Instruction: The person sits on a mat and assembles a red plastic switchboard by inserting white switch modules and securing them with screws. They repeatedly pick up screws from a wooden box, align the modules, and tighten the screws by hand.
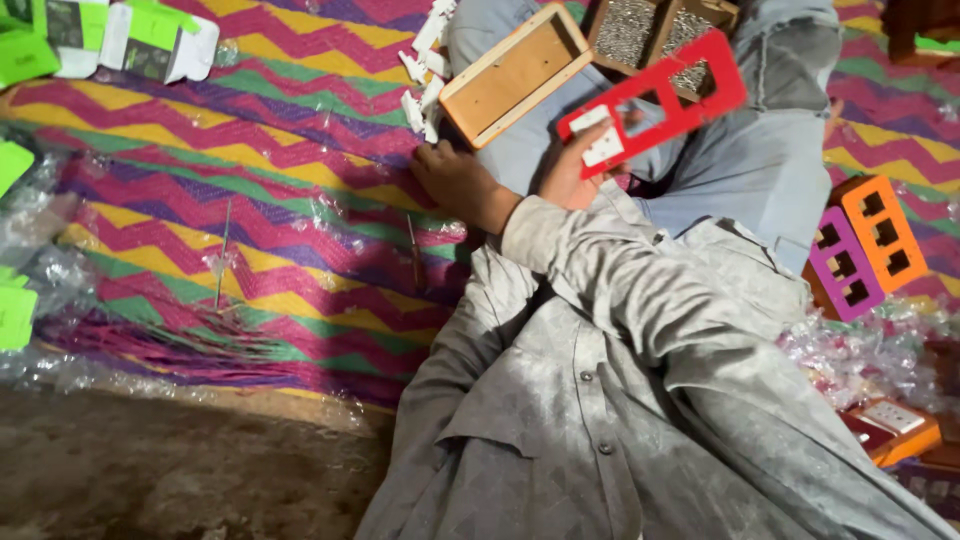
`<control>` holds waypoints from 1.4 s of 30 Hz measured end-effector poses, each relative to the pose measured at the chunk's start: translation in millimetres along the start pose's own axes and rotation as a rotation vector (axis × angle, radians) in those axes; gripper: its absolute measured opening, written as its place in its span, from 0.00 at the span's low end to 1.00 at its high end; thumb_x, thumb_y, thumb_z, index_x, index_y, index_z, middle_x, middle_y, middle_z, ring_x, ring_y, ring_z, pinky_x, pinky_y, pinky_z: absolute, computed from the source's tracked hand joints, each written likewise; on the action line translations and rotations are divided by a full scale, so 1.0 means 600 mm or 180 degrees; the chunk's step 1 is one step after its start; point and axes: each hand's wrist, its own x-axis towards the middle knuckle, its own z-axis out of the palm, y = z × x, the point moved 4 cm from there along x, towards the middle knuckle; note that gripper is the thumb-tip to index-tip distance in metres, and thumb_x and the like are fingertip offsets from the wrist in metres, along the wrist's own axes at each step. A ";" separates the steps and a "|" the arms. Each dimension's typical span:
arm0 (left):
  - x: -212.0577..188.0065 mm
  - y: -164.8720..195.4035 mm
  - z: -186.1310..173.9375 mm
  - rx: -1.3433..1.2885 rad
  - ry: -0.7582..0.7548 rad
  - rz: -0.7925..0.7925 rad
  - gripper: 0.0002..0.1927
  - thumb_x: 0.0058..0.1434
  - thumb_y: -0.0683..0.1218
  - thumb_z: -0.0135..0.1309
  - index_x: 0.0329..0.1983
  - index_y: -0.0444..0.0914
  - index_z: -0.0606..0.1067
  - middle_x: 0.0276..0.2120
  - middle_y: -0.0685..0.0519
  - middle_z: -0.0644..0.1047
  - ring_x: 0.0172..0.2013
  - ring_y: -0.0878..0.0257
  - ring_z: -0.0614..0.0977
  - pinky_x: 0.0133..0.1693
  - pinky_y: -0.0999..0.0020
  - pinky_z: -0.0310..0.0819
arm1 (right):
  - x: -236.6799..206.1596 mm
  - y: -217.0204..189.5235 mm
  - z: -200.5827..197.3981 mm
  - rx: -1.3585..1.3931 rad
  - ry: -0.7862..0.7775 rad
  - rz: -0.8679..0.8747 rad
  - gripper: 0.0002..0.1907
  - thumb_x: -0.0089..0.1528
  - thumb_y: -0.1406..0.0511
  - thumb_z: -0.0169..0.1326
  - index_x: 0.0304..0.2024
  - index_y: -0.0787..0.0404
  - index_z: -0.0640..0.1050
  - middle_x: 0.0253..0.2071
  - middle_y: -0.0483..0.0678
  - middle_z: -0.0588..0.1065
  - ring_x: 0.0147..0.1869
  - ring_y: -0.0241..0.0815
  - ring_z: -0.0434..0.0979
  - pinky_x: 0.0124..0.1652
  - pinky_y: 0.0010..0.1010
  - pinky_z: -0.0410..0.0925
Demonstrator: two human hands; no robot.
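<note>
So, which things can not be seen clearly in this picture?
Head view only:
- Right hand: its fingertips are hidden behind the red plastic frame it holds.
- Left hand: its fingertips reach the small white parts, but they are too small to identify.
- Wooden tray: cut off by the top edge; its grey contents are too fine to tell.
- Green and white cartons: cut off at the top edge.

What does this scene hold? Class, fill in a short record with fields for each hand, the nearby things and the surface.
Right hand: right hand grips a red plastic frame with rectangular openings, one white insert fitted.
Left hand: left hand rests on the mat, fingers beside small white plastic pieces.
Nearby: open wooden box; purple and orange plastic frames.
Surface: zigzag-striped woven mat.
</note>
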 end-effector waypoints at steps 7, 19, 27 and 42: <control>0.003 0.005 -0.009 -0.0080 -0.0034 0.0065 0.17 0.71 0.46 0.54 0.59 0.34 0.73 0.51 0.45 0.81 0.35 0.60 0.81 0.35 0.64 0.78 | 0.004 0.015 0.006 0.0193 -0.0314 0.0019 0.19 0.52 0.54 0.59 0.37 0.61 0.78 0.43 0.54 0.71 0.41 0.51 0.75 0.36 0.39 0.72; -0.008 0.014 -0.005 0.0359 0.0084 0.0308 0.15 0.70 0.43 0.54 0.57 0.31 0.73 0.48 0.43 0.81 0.37 0.60 0.82 0.35 0.64 0.78 | -0.048 -0.021 -0.192 0.3443 0.0119 -0.0752 0.18 0.61 0.64 0.64 0.52 0.59 0.77 0.47 0.48 0.77 0.56 0.49 0.76 0.54 0.43 0.70; 0.005 -0.020 -0.046 0.0738 0.0309 0.0897 0.13 0.73 0.41 0.51 0.56 0.30 0.74 0.45 0.47 0.80 0.40 0.60 0.83 0.39 0.64 0.79 | -0.252 0.194 -0.285 0.4420 0.1297 0.1975 0.14 0.58 0.74 0.67 0.43 0.65 0.77 0.44 0.50 0.79 0.46 0.38 0.81 0.42 0.29 0.72; -0.034 0.042 0.035 0.1516 0.0427 0.1108 0.08 0.71 0.40 0.53 0.49 0.30 0.74 0.37 0.47 0.80 0.31 0.61 0.83 0.30 0.67 0.80 | -0.328 0.255 -0.187 0.4694 0.2645 0.3486 0.11 0.61 0.71 0.66 0.40 0.65 0.76 0.37 0.48 0.78 0.37 0.40 0.86 0.31 0.22 0.77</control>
